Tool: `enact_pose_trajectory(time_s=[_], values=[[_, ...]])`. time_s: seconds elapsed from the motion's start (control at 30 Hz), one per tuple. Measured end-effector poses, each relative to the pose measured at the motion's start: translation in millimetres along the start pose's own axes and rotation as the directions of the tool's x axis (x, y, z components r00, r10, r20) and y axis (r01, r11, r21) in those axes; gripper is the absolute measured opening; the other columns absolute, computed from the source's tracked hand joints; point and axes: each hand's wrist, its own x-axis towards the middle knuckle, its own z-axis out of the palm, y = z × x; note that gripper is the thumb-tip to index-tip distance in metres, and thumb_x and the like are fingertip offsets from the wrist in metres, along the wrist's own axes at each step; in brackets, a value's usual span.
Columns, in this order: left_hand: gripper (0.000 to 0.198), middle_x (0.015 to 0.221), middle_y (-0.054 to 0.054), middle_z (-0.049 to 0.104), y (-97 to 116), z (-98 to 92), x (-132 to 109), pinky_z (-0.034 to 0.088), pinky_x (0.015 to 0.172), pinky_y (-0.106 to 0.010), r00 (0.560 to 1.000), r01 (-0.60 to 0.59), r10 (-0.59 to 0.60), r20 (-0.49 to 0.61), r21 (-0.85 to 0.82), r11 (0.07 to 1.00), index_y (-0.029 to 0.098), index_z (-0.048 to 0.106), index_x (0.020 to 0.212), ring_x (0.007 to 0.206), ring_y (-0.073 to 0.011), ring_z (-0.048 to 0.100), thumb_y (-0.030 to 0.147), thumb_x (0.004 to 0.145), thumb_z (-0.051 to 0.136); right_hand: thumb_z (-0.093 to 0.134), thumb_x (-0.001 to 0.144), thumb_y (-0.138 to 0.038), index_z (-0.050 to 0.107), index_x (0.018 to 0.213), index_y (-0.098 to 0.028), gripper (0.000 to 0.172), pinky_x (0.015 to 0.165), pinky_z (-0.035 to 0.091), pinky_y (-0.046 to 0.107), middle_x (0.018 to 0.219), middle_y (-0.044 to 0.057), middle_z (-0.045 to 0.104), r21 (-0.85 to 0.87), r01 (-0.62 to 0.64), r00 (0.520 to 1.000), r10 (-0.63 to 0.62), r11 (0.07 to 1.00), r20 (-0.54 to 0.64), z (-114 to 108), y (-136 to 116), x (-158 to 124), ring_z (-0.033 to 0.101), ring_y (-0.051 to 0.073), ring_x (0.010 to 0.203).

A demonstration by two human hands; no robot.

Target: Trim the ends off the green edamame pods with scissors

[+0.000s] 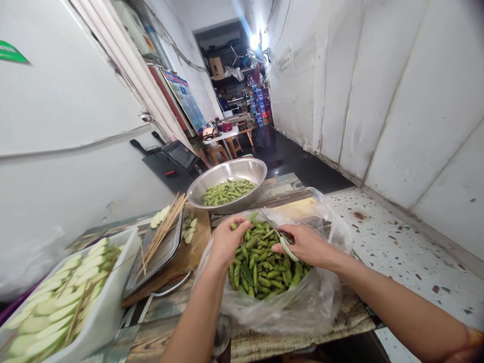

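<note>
A clear plastic bag (pixel 298 315) lies opened on the table in front of me, full of green edamame pods (pixel 262 259). Over its left side, my left hand (pixel 229 239) pinches an edamame pod (pixel 252 217) between thumb and fingertips. My right hand (pixel 302 243) is wrapped round a pair of scissors (pixel 289 249) with a pale handle, their blades pointing toward the left hand. Whether the blades touch the pod I cannot tell. Beyond the bag, a steel bowl (pixel 260 176) contains more pods (pixel 229 192).
At left, a white plastic tub (pixel 130 247) holds skewered pale green slices (pixel 53 307). Wooden skewers (pixel 162 229) rest across a metal tray (pixel 176 239) on a wooden board (pixel 202 237). The patterned table (pixel 177 310) ends at right above a speckled floor (pixel 401 252).
</note>
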Motion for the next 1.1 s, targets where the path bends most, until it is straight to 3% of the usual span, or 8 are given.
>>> enact_pose_trajectory(time_s=[0.13,0.4,0.57,0.7,0.9,1.1], values=[[0.037,0.067,0.000,0.063,-4,10.2,-15,0.017,0.039,-0.017,0.996,0.085,-0.081,0.028,-0.228,0.970,0.011,0.062,0.088,0.038,0.0002,0.026,0.032,0.059,0.074,0.063,0.075,-0.050,0.065,0.101,-0.016,0.043,0.056,0.031,0.023,0.075,0.003,0.064,-0.006,-0.010,0.999,0.010,1.000,0.039,3,1,0,0.052,0.014,0.063],[0.034,0.051,0.004,0.052,-8,17.0,-22,0.016,0.038,-0.017,0.987,0.135,-0.109,0.122,-0.235,0.963,0.010,0.063,0.080,0.037,-0.0006,0.027,0.032,0.058,0.076,0.063,0.073,-0.054,0.066,0.087,-0.017,0.040,0.053,0.027,0.022,0.066,-0.001,0.056,-0.027,0.028,0.996,-0.025,0.999,0.081,4,2,0,0.046,0.012,0.059],[0.033,0.049,0.004,0.052,-1,5.8,-38,0.017,0.038,-0.017,0.981,0.176,-0.164,0.105,-0.124,0.976,0.011,0.064,0.076,0.036,-0.0016,0.029,0.033,0.057,0.078,0.065,0.069,-0.057,0.067,0.084,-0.018,0.042,0.051,0.026,0.022,0.061,-0.002,0.053,0.019,0.049,0.983,-0.052,0.999,0.173,3,-2,-6,0.042,0.012,0.057],[0.029,0.055,0.002,0.058,2,3.5,-54,0.017,0.037,-0.017,0.976,0.214,-0.207,0.067,-0.131,0.968,0.013,0.064,0.077,0.036,-0.0021,0.031,0.029,0.058,0.077,0.064,0.071,-0.056,0.068,0.087,-0.017,0.042,0.052,0.028,0.022,0.062,-0.002,0.054,0.096,0.094,0.958,-0.116,0.991,0.261,2,-5,-8,0.043,0.012,0.057],[0.021,0.067,-0.004,0.066,-2,8.7,-63,0.019,0.038,-0.018,0.985,0.171,-0.172,0.008,-0.167,0.971,0.014,0.065,0.073,0.038,-0.0034,0.037,0.027,0.060,0.076,0.067,0.070,-0.052,0.070,0.095,-0.019,0.041,0.055,0.032,0.023,0.072,0.002,0.062,0.011,0.136,0.979,-0.136,0.991,0.152,4,-6,-7,0.051,0.015,0.062],[0.033,0.063,-0.003,0.065,-7,7.4,-67,0.016,0.037,-0.017,0.967,0.254,-0.246,0.063,-0.243,0.936,0.012,0.061,0.078,0.035,-0.0002,0.027,0.033,0.057,0.077,0.065,0.072,-0.050,0.072,0.088,-0.023,0.032,0.058,0.033,0.023,0.074,0.003,0.067,-0.063,0.147,0.972,-0.132,0.987,0.194,4,-8,-10,0.056,0.018,0.066]])
